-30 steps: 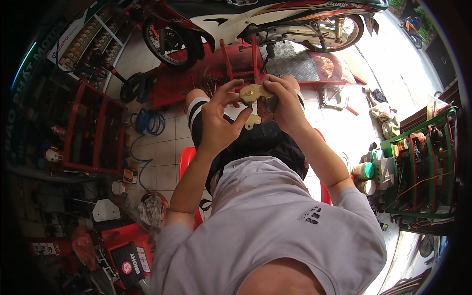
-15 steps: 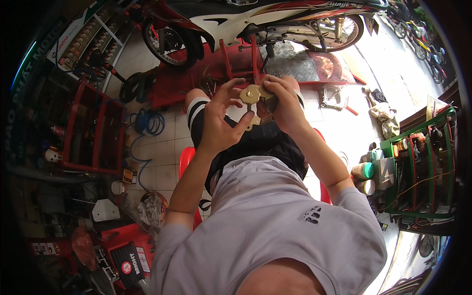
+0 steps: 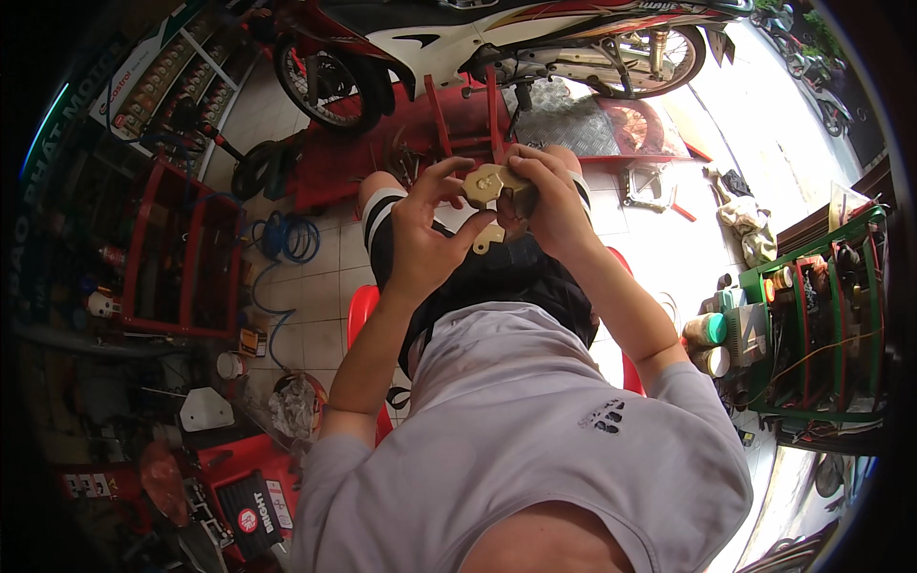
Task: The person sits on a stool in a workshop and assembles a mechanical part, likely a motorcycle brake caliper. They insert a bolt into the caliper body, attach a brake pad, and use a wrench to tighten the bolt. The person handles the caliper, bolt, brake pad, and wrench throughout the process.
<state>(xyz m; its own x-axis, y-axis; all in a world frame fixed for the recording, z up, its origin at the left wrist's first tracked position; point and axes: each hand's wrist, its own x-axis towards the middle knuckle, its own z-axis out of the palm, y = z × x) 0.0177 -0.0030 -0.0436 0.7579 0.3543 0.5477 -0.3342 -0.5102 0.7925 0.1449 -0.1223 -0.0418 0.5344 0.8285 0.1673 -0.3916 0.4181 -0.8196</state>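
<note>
A gold-coloured brake caliper is held up over my lap. From its right side my right hand grips it, fingers and thumb wrapped round the body. My left hand curves about the left side, the index finger by the upper edge and the thumb against the lower part. Below that thumb shows a flat lug with a hole. The caliper's underside and some of my right fingertips are hidden.
Ahead, a motorcycle stands over a red lift platform. A coiled blue air hose lies on the tiles at left, by a red rack. On the right are a green shelf, jars and a cloth.
The caliper has turned slightly in my hands, its lower lug shifting a little to the left. My left thumb has moved slightly. Both hands stay in nearly the same place.
</note>
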